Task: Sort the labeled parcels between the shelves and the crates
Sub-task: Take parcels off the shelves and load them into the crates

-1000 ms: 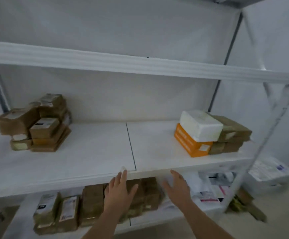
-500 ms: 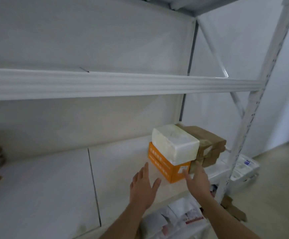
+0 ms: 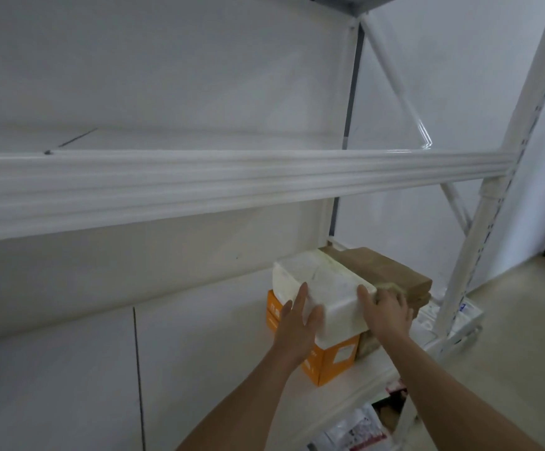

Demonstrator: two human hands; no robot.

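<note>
Parcels sit bunched at the right end of the white metal shelf board (image 3: pixel 199 369), which runs bare from the left edge of the view past a dark seam; above it the ribbed white front beam of the upper shelf (image 3: pixel 232 187) crosses the whole frame; furthest left in the bunch stands the orange cardboard box (image 3: pixel 332 361) with a white label on its near end, its near corner close to the shelf's front lip; on top of it lies the white rectangular foam-like parcel (image 3: pixel 319 281), its long side running from near to far; the left hand (image 3: pixel 297 323) lies against this parcel's left near face, fingers straight and spread, thumb up along the near end; the right hand (image 3: pixel 385 310) is at the parcel's right near corner, fingers bent over the top edge between the white parcel and its neighbours, so the two hands stand apart with the parcel between them; just right of the white parcel, touching it, is a stack of flat brown cardboard parcels (image 3: pixel 381 271) reaching to the shelf's far right corner; right again rises the white perforated upright post (image 3: pixel 479 242); below the shelf, near right, white plastic mailer bags (image 3: pixel 355 431) with red print lie on a lower level.
</note>
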